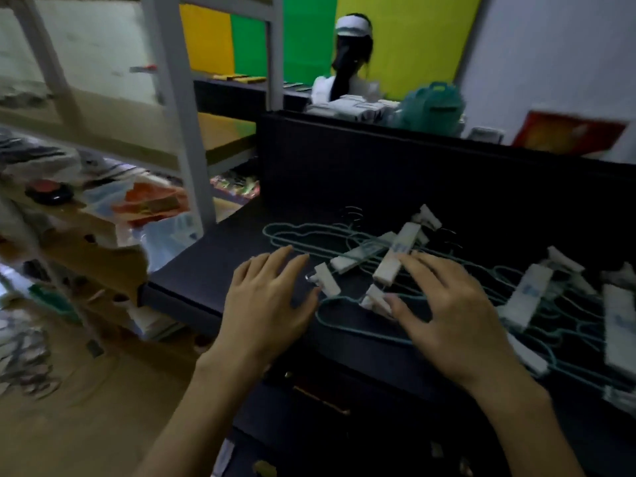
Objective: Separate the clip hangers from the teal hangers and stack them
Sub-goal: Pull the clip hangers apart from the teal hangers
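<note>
On the dark tabletop [220, 256] lies a tangled heap of teal hangers [344, 328] and white clip hangers [395, 256], spreading off to the right. The left hand [265, 301] hovers beside the heap with fingers spread and straight. The right hand [454, 318] is spread wide over the heap, its fingertips on or just above the clips; contact is hard to tell.

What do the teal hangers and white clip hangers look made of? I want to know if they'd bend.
Teal hangers: thin looped rod, probably coated wire, matte.
Clip hangers: flat white bars with chunky clips, likely rigid plastic; blur leaves it open.
</note>
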The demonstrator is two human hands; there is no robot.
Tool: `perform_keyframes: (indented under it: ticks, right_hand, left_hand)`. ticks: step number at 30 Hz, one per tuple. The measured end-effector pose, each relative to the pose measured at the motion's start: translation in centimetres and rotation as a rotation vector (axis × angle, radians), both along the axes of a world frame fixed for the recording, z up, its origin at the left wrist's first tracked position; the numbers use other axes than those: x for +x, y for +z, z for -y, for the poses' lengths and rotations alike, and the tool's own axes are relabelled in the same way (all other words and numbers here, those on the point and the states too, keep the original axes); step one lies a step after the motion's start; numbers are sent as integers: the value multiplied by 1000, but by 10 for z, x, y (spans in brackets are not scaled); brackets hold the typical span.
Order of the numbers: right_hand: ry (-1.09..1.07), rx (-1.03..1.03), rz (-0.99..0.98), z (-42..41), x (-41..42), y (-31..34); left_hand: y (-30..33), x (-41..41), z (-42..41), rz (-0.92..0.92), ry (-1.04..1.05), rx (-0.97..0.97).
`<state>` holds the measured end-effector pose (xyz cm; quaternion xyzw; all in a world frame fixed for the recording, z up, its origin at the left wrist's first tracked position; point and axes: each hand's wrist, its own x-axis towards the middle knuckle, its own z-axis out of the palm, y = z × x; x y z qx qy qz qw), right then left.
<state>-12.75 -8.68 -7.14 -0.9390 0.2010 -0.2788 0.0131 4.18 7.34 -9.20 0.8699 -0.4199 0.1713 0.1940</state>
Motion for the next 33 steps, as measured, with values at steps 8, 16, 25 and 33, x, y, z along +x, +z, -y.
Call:
perform_keyframes:
  ticks: [8, 16, 25, 33]
  right_hand:
    - [-404, 58, -43, -7, -34, 18]
    - [-616, 123, -91, 16, -98, 39]
    - [-359, 70, -264, 106, -108, 43]
    - [54, 141, -518, 185, -104, 38]
  left_hand:
    - [12, 28, 60, -72, -382, -1]
    - [16, 13, 101, -146, -523, 57]
    - [15, -10, 133, -214, -352, 103]
    - [11, -41, 159, -195, -91, 52]
